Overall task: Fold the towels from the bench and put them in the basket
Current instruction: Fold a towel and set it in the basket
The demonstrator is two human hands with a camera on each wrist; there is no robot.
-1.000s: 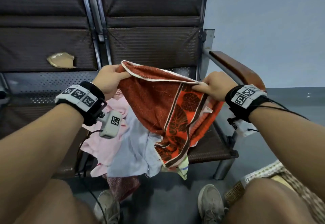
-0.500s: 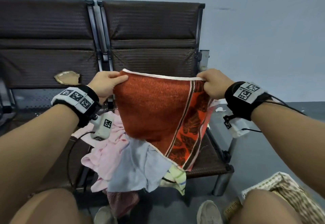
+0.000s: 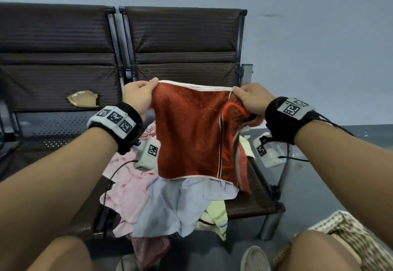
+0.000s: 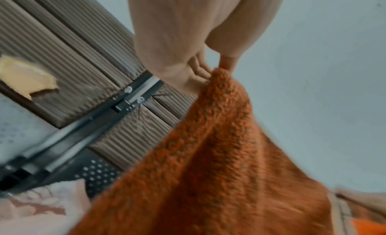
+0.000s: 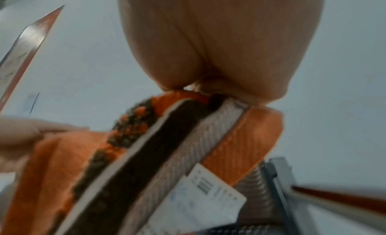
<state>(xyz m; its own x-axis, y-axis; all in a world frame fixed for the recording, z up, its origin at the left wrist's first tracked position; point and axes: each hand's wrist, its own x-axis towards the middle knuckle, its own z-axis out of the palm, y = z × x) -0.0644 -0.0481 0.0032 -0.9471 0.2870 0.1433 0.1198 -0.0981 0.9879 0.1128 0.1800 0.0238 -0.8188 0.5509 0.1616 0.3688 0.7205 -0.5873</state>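
A rust-orange towel (image 3: 189, 130) with a white hem and a brown leaf-patterned border hangs stretched between my hands above the bench seat. My left hand (image 3: 141, 94) pinches its upper left corner; the same towel (image 4: 208, 156) drops from that left hand (image 4: 211, 70) in the left wrist view. My right hand (image 3: 248, 96) pinches the upper right corner by the border, and the right wrist view shows the right hand (image 5: 211, 88) gripping the towel (image 5: 188, 139) at its striped edge. A woven checked basket (image 3: 348, 228) sits on the floor at lower right, partly behind my knee.
On the brown bench (image 3: 182, 36) lies a heap of more towels: pink (image 3: 129, 190), pale blue (image 3: 170, 207), yellow-green striped (image 3: 214, 217). A dark red cloth (image 3: 148, 249) hangs to the floor. The left backrest has a torn patch (image 3: 83, 99). My shoes and knees are below.
Both hands rose and pulled the towel taut. It went from a crumpled, slanted drape to hanging flat and square with its lower edge level.
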